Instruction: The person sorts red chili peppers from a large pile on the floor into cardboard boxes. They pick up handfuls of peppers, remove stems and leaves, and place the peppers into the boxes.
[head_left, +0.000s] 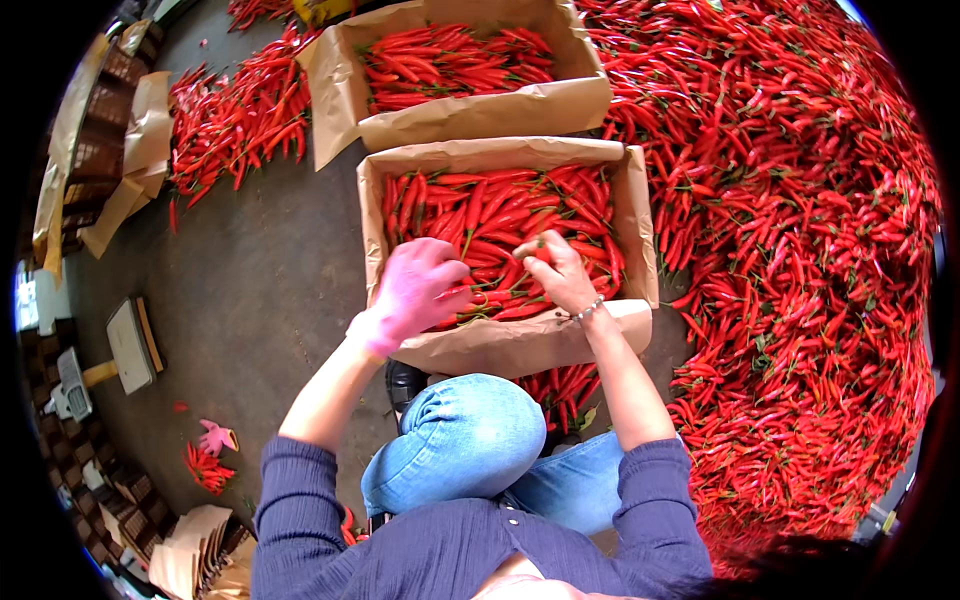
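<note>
A crate lined with brown paper (495, 351) stands before my knees, with red chilli peppers (502, 210) lying in it. My left hand (421, 289), in a pink glove, is over the crate's left side with its fingers curled down near the peppers. Blur hides whether it grips any. My right hand (556, 271), ungloved with a beaded bracelet (589, 308) at the wrist, hovers over the right half. Its thumb and forefinger come together near a small brownish-green bit, and I cannot tell whether they hold it.
Another paper-lined crate of chillies (487, 112) stands just beyond. A large chilli heap (795, 247) covers the floor on the right, and a smaller pile (240, 120) lies far left. A platform scale (133, 346), a pink glove (217, 437) and stacked brown crates (101, 127) are at left.
</note>
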